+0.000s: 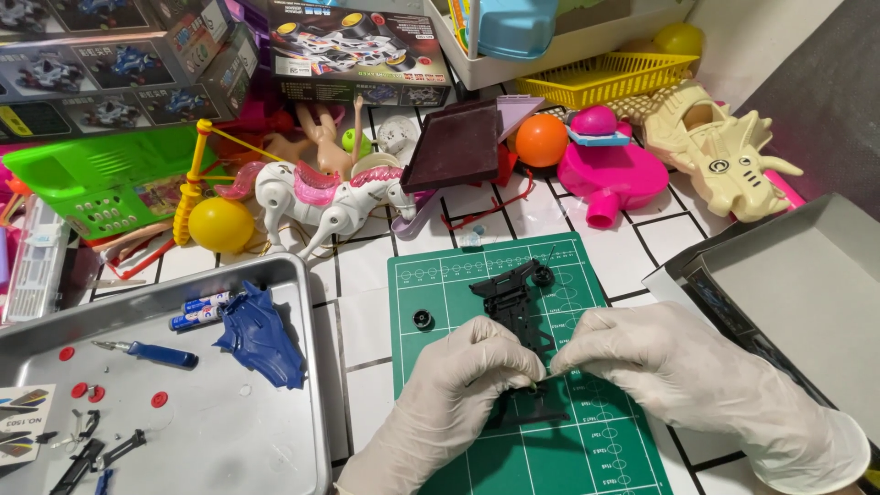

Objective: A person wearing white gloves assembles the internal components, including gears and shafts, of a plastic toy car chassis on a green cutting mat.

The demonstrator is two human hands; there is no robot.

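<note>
Both my hands wear pale latex gloves and meet over a green cutting mat [587,458]. A black toy-car chassis [510,298] lies on the mat, running from the hands toward the far edge. My left hand [458,390] pinches its near part, and my right hand [669,367] pinches a tiny part right beside it at the chassis. A small black wheel [423,319] sits loose on the mat to the left; another [543,274] is at the chassis's far end.
A metal tray [229,431] at left holds a blue car body shell [261,335], a blue screwdriver [160,354], two batteries [203,310], red discs and black parts. Toys crowd the back: white horse [316,202], yellow ball [220,225], pink toy [612,174]. An open box [788,284] stands right.
</note>
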